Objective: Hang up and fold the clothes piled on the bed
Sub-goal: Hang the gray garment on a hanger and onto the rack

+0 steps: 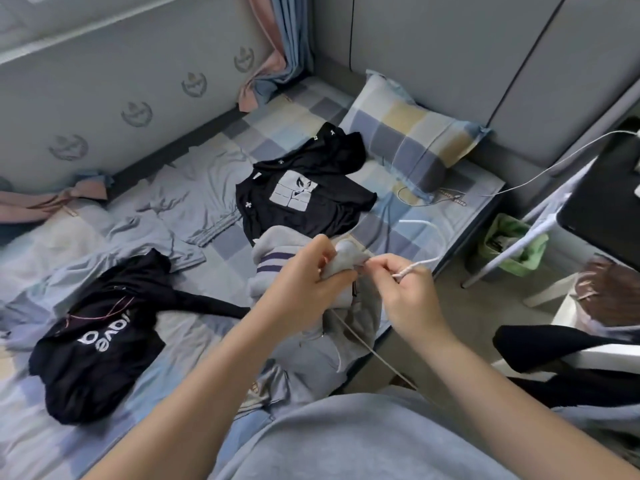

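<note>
A grey hooded sweatshirt (277, 244) with dark purple stripes lies bunched at the bed's right edge. My left hand (304, 285) grips a fold of its grey fabric near the hood. My right hand (408, 289) pinches the white drawstring (419, 265) that runs out of that fold. A black t-shirt with a white square print (301, 199) lies flat beyond it. A black garment with white lettering (100, 337) lies crumpled at the left. Light blue trousers (180, 206) are spread between them.
A checked pillow (408, 140) sits at the bed's head by the grey wall panels. A white cable (485, 188) crosses the bed corner. On the floor to the right stand a green bin (512, 244), a white rack (540, 223) and a chair with dark clothing (561, 344).
</note>
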A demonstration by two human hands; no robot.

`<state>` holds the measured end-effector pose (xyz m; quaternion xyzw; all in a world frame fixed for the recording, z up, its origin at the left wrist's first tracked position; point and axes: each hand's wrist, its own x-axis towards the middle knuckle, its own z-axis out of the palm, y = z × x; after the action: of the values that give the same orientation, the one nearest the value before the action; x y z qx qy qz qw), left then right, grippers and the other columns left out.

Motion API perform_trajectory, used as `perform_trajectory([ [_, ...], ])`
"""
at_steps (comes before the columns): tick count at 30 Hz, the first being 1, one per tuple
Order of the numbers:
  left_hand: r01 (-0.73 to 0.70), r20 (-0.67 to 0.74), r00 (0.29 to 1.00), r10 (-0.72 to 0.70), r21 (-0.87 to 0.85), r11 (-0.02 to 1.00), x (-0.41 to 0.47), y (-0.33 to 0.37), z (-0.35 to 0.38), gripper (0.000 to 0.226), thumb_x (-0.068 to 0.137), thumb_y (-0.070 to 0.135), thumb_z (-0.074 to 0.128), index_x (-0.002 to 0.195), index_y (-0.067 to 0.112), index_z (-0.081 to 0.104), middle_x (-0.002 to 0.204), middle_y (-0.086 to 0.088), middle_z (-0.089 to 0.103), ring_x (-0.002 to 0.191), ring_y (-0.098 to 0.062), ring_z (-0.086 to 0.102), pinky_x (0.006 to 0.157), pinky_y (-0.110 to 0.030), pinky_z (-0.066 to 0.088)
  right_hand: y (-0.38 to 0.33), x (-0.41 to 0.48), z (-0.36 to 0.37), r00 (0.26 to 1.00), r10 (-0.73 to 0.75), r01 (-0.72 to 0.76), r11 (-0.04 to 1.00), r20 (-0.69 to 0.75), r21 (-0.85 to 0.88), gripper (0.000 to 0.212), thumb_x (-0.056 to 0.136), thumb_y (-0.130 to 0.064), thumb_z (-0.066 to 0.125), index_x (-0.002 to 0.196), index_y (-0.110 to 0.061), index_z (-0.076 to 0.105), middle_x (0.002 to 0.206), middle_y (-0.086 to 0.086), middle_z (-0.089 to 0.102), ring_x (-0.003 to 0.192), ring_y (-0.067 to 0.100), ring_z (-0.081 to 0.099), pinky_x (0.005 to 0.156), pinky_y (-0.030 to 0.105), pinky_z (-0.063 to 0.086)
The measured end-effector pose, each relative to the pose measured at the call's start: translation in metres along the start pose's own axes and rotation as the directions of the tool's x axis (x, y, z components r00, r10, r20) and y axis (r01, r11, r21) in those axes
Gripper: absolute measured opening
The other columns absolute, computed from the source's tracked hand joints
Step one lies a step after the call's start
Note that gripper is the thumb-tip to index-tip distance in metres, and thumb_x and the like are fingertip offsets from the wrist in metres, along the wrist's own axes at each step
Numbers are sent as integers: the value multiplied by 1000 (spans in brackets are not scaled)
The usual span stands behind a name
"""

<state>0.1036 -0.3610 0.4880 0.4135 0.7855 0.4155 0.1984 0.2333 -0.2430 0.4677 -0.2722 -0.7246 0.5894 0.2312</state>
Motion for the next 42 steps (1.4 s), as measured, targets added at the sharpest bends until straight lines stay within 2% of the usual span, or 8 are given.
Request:
perform_trajectory([
  [4,114,-64,990,-122,-121,986,0,-14,-8,26,88,23,70,84,10,49,78,-19,55,66,-20,48,60,-47,43,4,-7,-14,992,-110,108,993,-55,-45,19,97,-29,57,88,-24,72,54,-3,55,44,10,40,44,26,31],
  [8,123,-123,982,-143,-162,979,6,-12,-10,14,93,26,68,92,19,55,77,-7,61,63,-13,54,56,-35,44,13,-11,-14,987,-144,144,990,-72,-6,18,99,-22,56,91,-16,72,56,-21,55,50,-3,49,51,5,33],
  [15,-48,-27,999,46,-105,993,9,11,-3,10,92,17,67,91,21,58,74,11,62,60,-2,53,51,-14,39,19,5,21,990,29,-56,980,139,193,22,101,-17,56,98,-20,78,94,1,75,92,18,70,83,33,54],
  [18,-1,3,1000,1,-105,994,7,6,-4,8,93,19,69,93,18,61,76,2,65,64,-15,59,57,-34,50,13,14,20,968,33,-73,986,251,151,30,101,-9,56,90,-27,77,73,-20,69,72,-5,62,69,12,47],
  [23,99,-159,981,-108,-62,993,15,-9,-27,9,89,18,74,90,25,68,78,6,68,69,-12,62,63,-27,49,-3,19,-11,924,73,-40,995,376,-96,24,102,-11,55,93,-3,76,64,-7,69,64,6,63,67,23,51],
  [28,139,-225,965,-135,2,990,23,-18,-55,8,86,16,77,92,21,73,81,7,70,72,-13,62,68,-27,50,-24,37,-42,886,177,-28,944,429,-330,24,102,-23,56,91,-19,77,98,35,64,99,55,57,90,62,46],
  [35,155,-264,954,-139,40,987,34,-17,-73,18,84,11,78,87,28,72,78,11,69,68,-8,61,65,-21,47,-47,42,-49,912,23,76,972,409,-224,21,101,-19,59,89,-15,77,49,-5,39,45,10,28,48,26,26],
  [42,74,-190,978,-91,-98,992,35,8,-61,36,80,3,75,84,38,73,80,17,72,72,-4,65,64,-11,47,-22,41,12,952,-166,229,944,258,-237,19,101,-14,58,98,-7,76,63,1,64,54,18,54,57,41,47],
])
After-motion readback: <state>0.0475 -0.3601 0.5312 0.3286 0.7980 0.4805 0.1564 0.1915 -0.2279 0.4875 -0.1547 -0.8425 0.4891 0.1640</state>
